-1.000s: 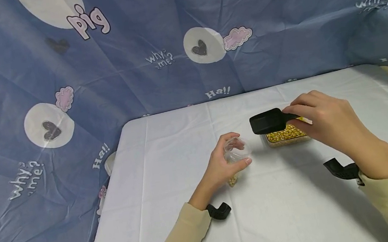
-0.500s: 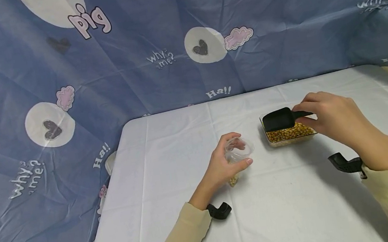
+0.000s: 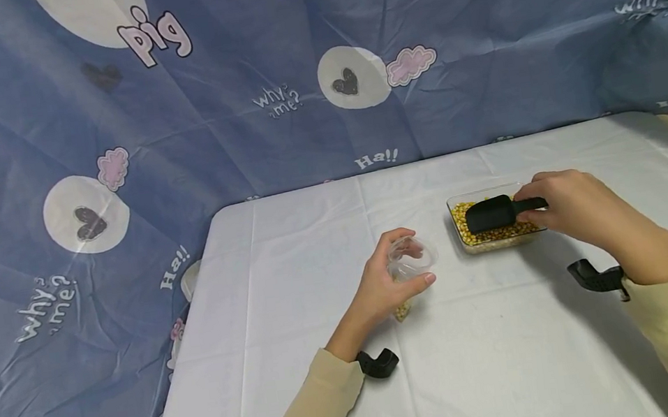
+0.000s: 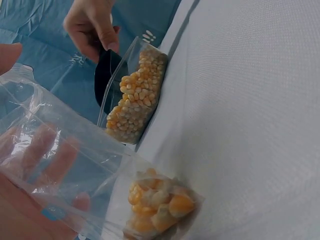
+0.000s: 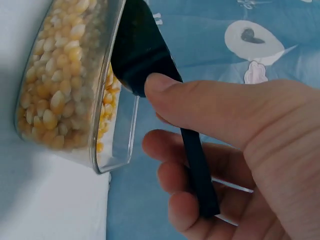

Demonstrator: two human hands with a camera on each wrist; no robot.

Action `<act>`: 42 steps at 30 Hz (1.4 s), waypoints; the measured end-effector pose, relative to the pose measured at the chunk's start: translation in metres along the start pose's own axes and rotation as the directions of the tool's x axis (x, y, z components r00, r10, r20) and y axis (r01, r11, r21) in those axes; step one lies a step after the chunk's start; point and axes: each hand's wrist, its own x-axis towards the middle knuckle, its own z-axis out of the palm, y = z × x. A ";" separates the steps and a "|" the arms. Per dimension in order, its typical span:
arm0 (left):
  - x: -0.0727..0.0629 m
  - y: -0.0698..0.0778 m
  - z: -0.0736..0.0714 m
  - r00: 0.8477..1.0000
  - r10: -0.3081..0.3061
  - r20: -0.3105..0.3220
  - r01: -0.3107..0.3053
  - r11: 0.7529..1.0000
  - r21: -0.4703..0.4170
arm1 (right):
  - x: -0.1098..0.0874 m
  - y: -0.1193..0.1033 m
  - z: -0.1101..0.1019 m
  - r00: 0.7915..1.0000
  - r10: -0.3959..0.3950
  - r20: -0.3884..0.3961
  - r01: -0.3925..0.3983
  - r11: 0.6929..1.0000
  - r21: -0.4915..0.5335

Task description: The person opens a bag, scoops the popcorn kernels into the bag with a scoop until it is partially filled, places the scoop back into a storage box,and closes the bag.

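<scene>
My left hand (image 3: 379,287) grips a clear plastic bag (image 3: 404,268), its mouth spread open between thumb and fingers. A small heap of corn kernels (image 4: 160,202) lies in the bag's bottom corner. To the right, my right hand (image 3: 595,220) holds a black scoop (image 3: 490,215) by its handle, thumb pressed near the blade's base in the right wrist view. The scoop's blade overlaps a clear rectangular container (image 3: 500,244) of yellow corn kernels (image 5: 55,95), close over the kernels and inside the rim's outline.
A white cloth covers the table (image 3: 295,298). Behind it hangs a blue printed curtain (image 3: 274,139), which also runs down the left side. Black wrist mounts (image 3: 378,364) stick out from both sleeves.
My right hand has moved the scoop rightward and then down, from beside the container to low over its corn. The left hand and the bag have stayed almost still.
</scene>
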 end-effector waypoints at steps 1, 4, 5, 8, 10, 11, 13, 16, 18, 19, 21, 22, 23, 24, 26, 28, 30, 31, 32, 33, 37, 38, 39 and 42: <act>0.000 0.000 0.000 1.000 -0.001 0.000 0.001 1.000 0.004 | 0.000 0.001 0.000 1.000 0.012 0.023 -0.012 1.000 0.011; 0.000 0.000 0.000 1.000 -0.005 0.001 0.005 1.000 0.012 | 0.000 0.005 0.000 0.997 0.038 0.060 -0.040 0.999 0.034; 0.000 0.000 0.000 1.000 -0.006 0.002 0.006 1.000 0.014 | 0.000 0.005 0.000 0.997 0.044 0.068 -0.047 0.998 0.044; 0.000 0.001 0.000 1.000 -0.016 0.005 0.016 1.000 0.018 | 0.001 0.007 -0.001 0.994 0.059 0.087 -0.066 0.995 0.078; 0.000 0.002 0.000 1.000 -0.025 0.008 0.025 0.999 0.021 | 0.001 0.007 -0.001 0.991 0.075 0.107 -0.087 0.991 0.106; -0.001 0.002 0.000 1.000 -0.030 0.009 0.030 0.999 0.021 | 0.002 0.007 -0.002 0.989 0.087 0.122 -0.102 0.987 0.122; -0.001 0.003 0.000 0.999 -0.037 0.012 0.037 0.999 0.021 | 0.002 0.007 -0.002 0.982 0.110 0.155 -0.134 0.979 0.155; -0.001 0.003 0.000 0.999 -0.041 0.013 0.041 0.999 0.021 | 0.002 0.008 -0.001 0.971 0.141 0.194 -0.178 0.965 0.193; -0.001 0.003 0.000 0.999 -0.042 0.014 0.041 0.999 0.019 | 0.002 0.008 -0.001 0.968 0.149 0.203 -0.191 0.959 0.208; -0.001 0.002 0.000 0.999 -0.041 0.014 0.041 0.999 0.019 | 0.002 0.009 -0.001 0.967 0.151 0.203 -0.194 0.958 0.213; -0.001 0.002 0.000 0.999 -0.042 0.015 0.041 0.999 0.018 | 0.001 0.009 -0.001 0.967 0.155 0.200 -0.199 0.954 0.224; -0.001 0.001 0.000 0.999 -0.042 0.014 0.042 0.999 0.019 | 0.001 0.010 -0.001 0.967 0.159 0.198 -0.203 0.952 0.229; -0.001 0.001 0.000 0.999 -0.042 0.014 0.041 0.999 0.020 | 0.001 0.010 -0.001 0.967 0.162 0.197 -0.207 0.950 0.234; -0.001 0.001 0.000 0.999 -0.041 0.013 0.040 0.999 0.023 | 0.001 0.011 -0.002 0.966 0.167 0.195 -0.212 0.948 0.238; -0.001 0.001 0.000 0.999 -0.039 0.010 0.039 0.999 0.028 | 0.000 0.012 -0.003 0.964 0.180 0.197 -0.225 0.944 0.241; 0.000 0.001 0.000 0.999 -0.039 0.007 0.038 0.999 0.030 | 0.000 0.013 -0.005 0.961 0.190 0.203 -0.237 0.941 0.241; 0.000 0.001 0.000 0.999 -0.037 0.003 0.037 0.999 0.029 | -0.001 0.015 -0.007 0.958 0.197 0.207 -0.244 0.940 0.237; 0.000 0.001 0.000 0.999 -0.038 0.002 0.038 0.999 0.028 | -0.001 0.016 -0.008 0.957 0.200 0.208 -0.247 0.941 0.233; 0.000 0.001 0.000 0.999 -0.039 0.001 0.039 0.999 0.027 | -0.002 0.018 -0.009 0.957 0.204 0.209 -0.250 0.940 0.231; 0.000 0.001 0.000 0.999 -0.039 0.000 0.039 0.999 0.026 | -0.002 0.019 -0.010 0.955 0.208 0.210 -0.254 0.940 0.228; 0.000 0.000 0.000 0.999 -0.036 -0.003 0.036 0.999 0.029 | -0.004 0.024 -0.013 0.948 0.226 0.223 -0.276 0.934 0.226; 0.000 0.000 0.000 0.999 -0.034 -0.004 0.034 0.999 0.028 | -0.005 0.025 -0.014 0.946 0.233 0.226 -0.284 0.932 0.226; 0.000 0.000 0.000 1.000 -0.031 -0.004 0.031 0.999 0.029 | -0.004 0.025 -0.015 0.943 0.242 0.227 -0.292 0.930 0.224; 0.000 -0.001 0.000 1.000 -0.025 -0.006 0.026 0.999 0.029 | -0.004 0.027 -0.016 0.934 0.276 0.226 -0.325 0.920 0.218</act>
